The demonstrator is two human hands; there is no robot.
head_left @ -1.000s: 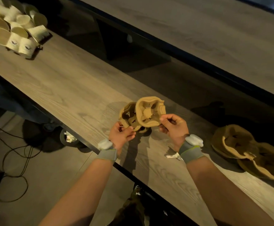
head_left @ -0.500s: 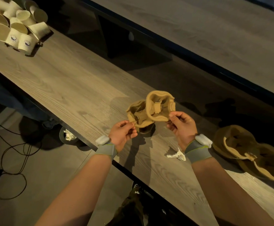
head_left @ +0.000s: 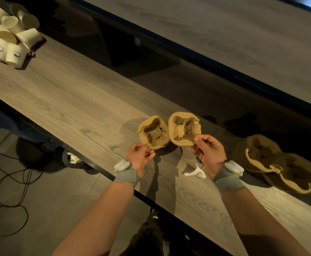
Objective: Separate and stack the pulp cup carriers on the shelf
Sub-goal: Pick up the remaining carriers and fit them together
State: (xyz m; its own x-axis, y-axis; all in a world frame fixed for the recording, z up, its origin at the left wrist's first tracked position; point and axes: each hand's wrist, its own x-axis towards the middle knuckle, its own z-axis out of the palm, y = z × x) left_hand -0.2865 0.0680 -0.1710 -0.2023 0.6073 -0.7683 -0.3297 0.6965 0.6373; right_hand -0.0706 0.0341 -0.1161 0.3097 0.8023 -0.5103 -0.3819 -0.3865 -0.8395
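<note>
Here the left hand (head_left: 141, 156) pinches one carrier (head_left: 151, 133) by its rim and the right hand (head_left: 209, 152) pinches another (head_left: 183, 129), side by side above the shelf (head_left: 77, 100); such thin rim pinches risk tearing the pulp or dropping one

A heap of paper cups (head_left: 8, 36) lies at the far left, several printed with a blue logo. A crumpled white paper scrap (head_left: 196, 172) sits nearer. Dark cables (head_left: 12, 182) loop across the floor (head_left: 58, 200) below.
</note>
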